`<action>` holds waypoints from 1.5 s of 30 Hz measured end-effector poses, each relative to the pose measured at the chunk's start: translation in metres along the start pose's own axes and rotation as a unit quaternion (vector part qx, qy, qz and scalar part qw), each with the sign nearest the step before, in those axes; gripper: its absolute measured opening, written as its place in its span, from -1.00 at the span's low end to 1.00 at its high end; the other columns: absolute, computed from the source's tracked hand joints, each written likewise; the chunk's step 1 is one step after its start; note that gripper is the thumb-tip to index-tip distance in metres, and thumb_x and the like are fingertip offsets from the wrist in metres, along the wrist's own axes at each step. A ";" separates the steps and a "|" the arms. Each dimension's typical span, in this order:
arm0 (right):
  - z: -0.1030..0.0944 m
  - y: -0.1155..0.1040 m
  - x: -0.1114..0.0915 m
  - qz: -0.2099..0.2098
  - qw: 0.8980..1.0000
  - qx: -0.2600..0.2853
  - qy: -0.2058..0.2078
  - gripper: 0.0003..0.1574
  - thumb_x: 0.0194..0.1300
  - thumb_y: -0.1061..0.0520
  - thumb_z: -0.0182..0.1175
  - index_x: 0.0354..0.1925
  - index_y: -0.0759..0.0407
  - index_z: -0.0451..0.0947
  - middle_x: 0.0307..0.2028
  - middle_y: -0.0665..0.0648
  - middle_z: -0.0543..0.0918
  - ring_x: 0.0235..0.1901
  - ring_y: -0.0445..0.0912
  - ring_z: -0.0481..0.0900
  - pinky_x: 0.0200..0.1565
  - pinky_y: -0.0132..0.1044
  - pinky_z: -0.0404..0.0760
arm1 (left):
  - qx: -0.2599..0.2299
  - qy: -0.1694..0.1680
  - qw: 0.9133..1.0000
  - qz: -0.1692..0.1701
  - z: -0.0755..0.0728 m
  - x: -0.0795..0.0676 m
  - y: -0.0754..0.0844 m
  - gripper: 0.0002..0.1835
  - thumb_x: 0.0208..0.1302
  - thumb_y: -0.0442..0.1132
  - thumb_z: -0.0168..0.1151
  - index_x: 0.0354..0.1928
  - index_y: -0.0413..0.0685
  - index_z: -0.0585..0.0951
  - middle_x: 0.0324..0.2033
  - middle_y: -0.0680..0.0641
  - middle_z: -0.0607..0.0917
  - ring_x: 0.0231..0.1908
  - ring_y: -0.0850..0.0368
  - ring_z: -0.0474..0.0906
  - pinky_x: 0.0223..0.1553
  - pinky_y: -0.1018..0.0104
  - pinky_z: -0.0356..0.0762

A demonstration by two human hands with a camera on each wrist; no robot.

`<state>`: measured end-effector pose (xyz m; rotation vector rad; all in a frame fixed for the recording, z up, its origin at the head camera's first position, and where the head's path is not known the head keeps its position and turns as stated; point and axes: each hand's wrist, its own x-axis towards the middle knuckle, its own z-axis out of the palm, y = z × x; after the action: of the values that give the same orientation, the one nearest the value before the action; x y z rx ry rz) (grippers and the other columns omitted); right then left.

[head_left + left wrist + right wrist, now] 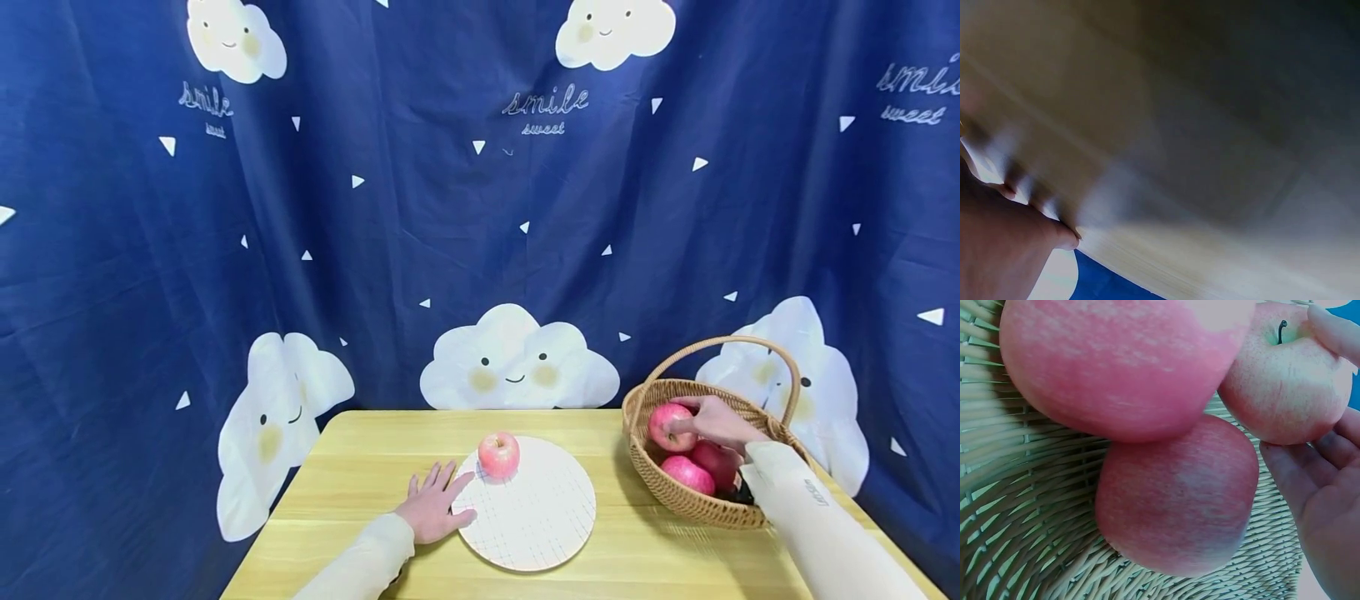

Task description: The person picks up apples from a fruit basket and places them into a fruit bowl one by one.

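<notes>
In the head view my right hand point(720, 423) reaches into a wicker basket point(701, 510) and grips a red apple point(662, 429) near its left side. The right wrist view shows thumb and fingers around this apple point(1291, 381), its stem facing up. Two more apples, one pink-red point(686, 475) and one darker point(717, 461), lie below it in the basket. My left hand point(431, 510) rests with spread fingers at the left edge of a round white plate point(543, 517) with a grid pattern. One apple point(498, 457) sits on the plate's far left part.
Everything stands on a light wooden table point(360, 467). The basket's arched handle point(720, 340) rises over its opening. Behind the table hangs a dark blue curtain point(450, 208) with white clouds. The left wrist view is mostly blurred tabletop.
</notes>
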<state>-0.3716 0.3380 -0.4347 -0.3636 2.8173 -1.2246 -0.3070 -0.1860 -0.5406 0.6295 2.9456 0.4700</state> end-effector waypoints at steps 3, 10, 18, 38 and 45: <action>-0.001 -0.002 0.000 -0.001 1.000 0.001 0.000 -0.08 0.19 0.02 0.42 0.33 0.52 0.35 -0.10 0.25 0.74 -0.21 -0.14 0.62 -0.17 -0.38 0.57 | -0.001 0.000 1.000 0.001 0.002 0.002 -0.002 -0.17 0.39 0.41 -0.06 0.56 0.17 0.20 0.56 -0.26 0.09 0.54 -0.38 -0.08 0.35 -0.55 -0.18; -0.008 -0.005 -0.001 -0.006 0.999 -0.044 -0.002 -0.13 0.24 -0.07 0.39 0.31 0.43 0.43 -0.15 0.16 0.76 -0.20 -0.17 0.60 -0.13 -0.38 0.53 | -0.006 -0.003 1.000 -0.003 0.006 0.004 -0.004 -0.15 0.37 0.46 -0.09 0.56 0.22 0.19 0.57 -0.22 0.08 0.55 -0.35 -0.10 0.36 -0.54 -0.19; -0.017 -0.010 -0.001 -0.013 0.998 -0.062 0.007 -0.09 0.26 -0.12 0.38 0.33 0.46 0.39 -0.01 0.22 0.73 -0.01 -0.06 0.57 0.00 -0.32 0.50 | 0.001 0.003 1.000 -0.002 0.004 0.004 -0.004 -0.16 0.37 0.43 -0.07 0.56 0.20 0.20 0.56 -0.24 0.10 0.54 -0.36 -0.08 0.36 -0.54 -0.18; -0.040 -0.024 -0.007 -0.025 0.996 -0.078 0.029 -0.09 0.26 -0.15 0.36 0.32 0.46 0.41 -0.06 0.23 0.75 -0.09 -0.11 0.58 -0.12 -0.38 0.52 | 0.006 0.001 1.000 -0.002 0.007 0.007 -0.005 -0.15 0.35 0.48 -0.11 0.56 0.25 0.18 0.57 -0.22 0.08 0.54 -0.35 -0.08 0.36 -0.54 -0.18; -0.045 -0.024 -0.013 -0.021 0.994 -0.097 0.036 -0.12 0.26 -0.21 0.36 0.30 0.35 0.48 0.01 0.20 0.73 -0.02 -0.08 0.55 -0.05 -0.32 0.50 | 0.002 -0.004 1.000 0.000 0.002 0.003 -0.002 -0.17 0.38 0.42 -0.07 0.56 0.19 0.20 0.56 -0.25 0.08 0.53 -0.39 -0.07 0.35 -0.56 -0.18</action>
<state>-0.3603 0.3571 -0.3869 -0.3966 3.0151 -0.9916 -0.3101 -0.1864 -0.5437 0.6313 2.9397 0.4593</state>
